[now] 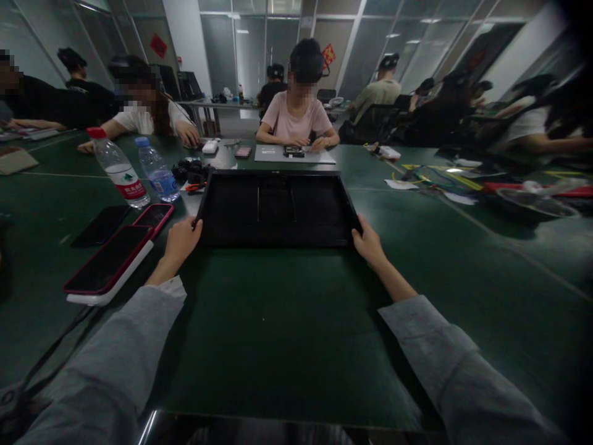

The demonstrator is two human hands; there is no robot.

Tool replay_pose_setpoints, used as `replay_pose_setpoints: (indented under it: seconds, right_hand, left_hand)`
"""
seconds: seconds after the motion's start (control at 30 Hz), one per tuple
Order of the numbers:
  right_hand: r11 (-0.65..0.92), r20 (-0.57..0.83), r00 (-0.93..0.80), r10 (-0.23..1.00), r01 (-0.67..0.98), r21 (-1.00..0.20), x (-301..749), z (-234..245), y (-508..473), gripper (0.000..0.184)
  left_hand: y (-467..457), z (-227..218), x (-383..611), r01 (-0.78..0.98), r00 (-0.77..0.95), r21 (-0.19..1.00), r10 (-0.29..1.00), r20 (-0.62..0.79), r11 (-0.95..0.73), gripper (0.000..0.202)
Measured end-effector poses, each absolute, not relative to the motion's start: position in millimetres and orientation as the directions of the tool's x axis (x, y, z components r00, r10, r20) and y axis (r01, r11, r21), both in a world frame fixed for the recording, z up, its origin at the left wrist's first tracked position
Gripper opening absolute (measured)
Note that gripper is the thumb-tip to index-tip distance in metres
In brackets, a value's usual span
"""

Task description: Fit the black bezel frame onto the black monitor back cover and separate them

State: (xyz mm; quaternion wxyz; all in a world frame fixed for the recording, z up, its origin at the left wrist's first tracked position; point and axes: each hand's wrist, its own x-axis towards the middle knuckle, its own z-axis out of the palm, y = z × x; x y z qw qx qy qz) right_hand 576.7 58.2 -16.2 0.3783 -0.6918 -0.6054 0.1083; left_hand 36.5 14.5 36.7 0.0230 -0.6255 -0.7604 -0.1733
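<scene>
A wide black rectangular tray-like panel (315, 207) with a raised rim is held over the green table, straight in front of me. A small pale mark shows at the middle of its far rim, and its centre has a recessed or shaded patch. Its left edge is gripped by my left hand (182, 241), thumb on top and fingers partly hidden behind the rim. On the opposite side, my right hand (369, 242) holds the right edge in the same way. Whether the panel's underside touches the table cannot be made out.
Left of the panel stand a red-capped bottle (123, 176) and a blue-capped bottle (158, 176). Phones (111, 259) lie nearer me, one on a white block with a cord. Cables (435, 176) and a dark bowl (532, 204) are at right. A co-worker (299, 117) sits opposite.
</scene>
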Motion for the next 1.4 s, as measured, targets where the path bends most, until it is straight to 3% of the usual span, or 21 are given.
replay_pose_setpoints:
  seconds: [0.33, 0.53, 0.7, 0.97, 1.23, 1.4]
  right_hand:
    - [-0.008, 0.313, 0.249, 0.917, 0.794, -0.608, 572, -15, 62, 0.073]
    - [0.071, 0.397, 0.252, 0.883, 0.764, -0.642, 570, -16, 61, 0.069]
    - [0.091, 0.396, 0.227, 0.890, 0.761, -0.642, 570, -14, 61, 0.070]
    - [0.014, 0.302, 0.193, 0.934, 0.822, -0.569, 568, -10, 63, 0.072]
    - [-0.087, 0.245, 0.223, 0.944, 0.880, -0.466, 562, -6, 60, 0.070]
    - [-0.067, 0.290, 0.250, 0.924, 0.852, -0.520, 565, -11, 63, 0.071]
  left_hand:
    - [11, 49, 46, 0.976, -0.202, 0.121, 0.960, 0.195, 0.181, 0.049]
    - [9, 46, 46, 0.979, -0.192, 0.113, 0.958, 0.214, 0.172, 0.048]
    - [13, 37, 39, 0.968, -0.202, 0.193, 0.951, 0.233, 0.159, 0.048]
    - [19, 24, 36, 0.886, -0.285, 0.426, 0.938, 0.196, 0.181, 0.054]
    - [19, 21, 32, 0.880, -0.281, 0.438, 0.944, 0.170, 0.183, 0.058]
    - [17, 23, 34, 0.867, -0.301, 0.459, 0.937, 0.177, 0.192, 0.058]
